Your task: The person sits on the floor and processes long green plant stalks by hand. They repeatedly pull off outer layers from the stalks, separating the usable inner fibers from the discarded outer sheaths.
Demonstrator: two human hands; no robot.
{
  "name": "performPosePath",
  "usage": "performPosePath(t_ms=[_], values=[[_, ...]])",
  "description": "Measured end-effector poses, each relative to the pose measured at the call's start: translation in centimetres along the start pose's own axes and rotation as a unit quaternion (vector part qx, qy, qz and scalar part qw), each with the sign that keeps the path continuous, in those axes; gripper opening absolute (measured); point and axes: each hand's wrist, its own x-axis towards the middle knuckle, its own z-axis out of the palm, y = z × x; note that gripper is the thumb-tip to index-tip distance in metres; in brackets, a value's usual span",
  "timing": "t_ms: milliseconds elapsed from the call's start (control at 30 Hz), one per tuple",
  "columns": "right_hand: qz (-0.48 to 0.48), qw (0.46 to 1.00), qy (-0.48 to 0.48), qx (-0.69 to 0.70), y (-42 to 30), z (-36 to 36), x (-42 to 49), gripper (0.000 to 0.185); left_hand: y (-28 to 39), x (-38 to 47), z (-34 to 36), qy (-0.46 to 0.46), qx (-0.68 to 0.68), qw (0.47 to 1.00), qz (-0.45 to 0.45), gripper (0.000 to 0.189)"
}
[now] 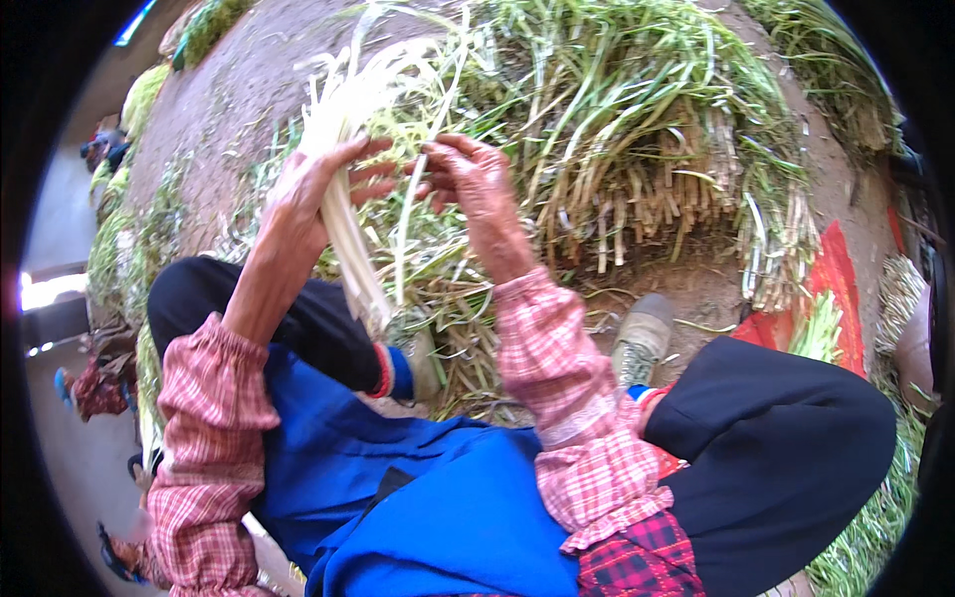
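Upright in my left hand is a bundle of long pale stalks, held between thumb and palm, its bright leafy tops above the hand. To the right of it, my right hand pinches a single thin pale stalk between thumb and fingertips. That stalk hangs down beside the bundle. Loose green and straw-coloured leaves lie beneath both hands. A large heap of leafy cut stalks spreads on the ground just beyond my right hand, with the cut ends facing me.
My shoe stands on the ground near the heap. Right of it lies a red sheet with a small bunch of pale green stalks. More leafy stalks lie at the upper right. Other people are at the left edge.
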Motion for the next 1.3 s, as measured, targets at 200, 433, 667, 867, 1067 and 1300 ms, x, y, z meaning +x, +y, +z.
performPosePath(t_ms=[200,433,667,867,1067,1300], values=[[-0.069,0.992,0.061,-0.086,0.4,0.6,0.3,0.011,-1.5,-1.0,2.0,-0.007,-0.052,0.993,-0.108,0.037],[-0.106,0.913,0.162,-0.359,2.8,-5.3,2.3,0.031,-1.2,-0.2,1.6,0.032,0.013,0.994,-0.102,0.017],[-0.050,0.702,0.237,-0.670,2.4,-11.5,3.2,0.049,0.2,-0.6,1.0,0.006,-0.097,0.993,-0.065,0.015],[-0.128,0.710,0.287,-0.631,3.3,-13.2,5.1,0.046,0.4,-0.6,1.7,0.010,-0.099,0.993,-0.069,0.021],[-0.086,0.865,0.309,-0.385,2.8,-14.2,4.6,0.028,1.4,-0.2,2.8,0.054,-0.115,0.991,-0.034,0.019],[-0.095,0.902,0.177,-0.382,1.0,-6.0,-0.2,0.031,1.2,1.1,1.6,0.054,-0.106,0.993,0.024,0.014]])
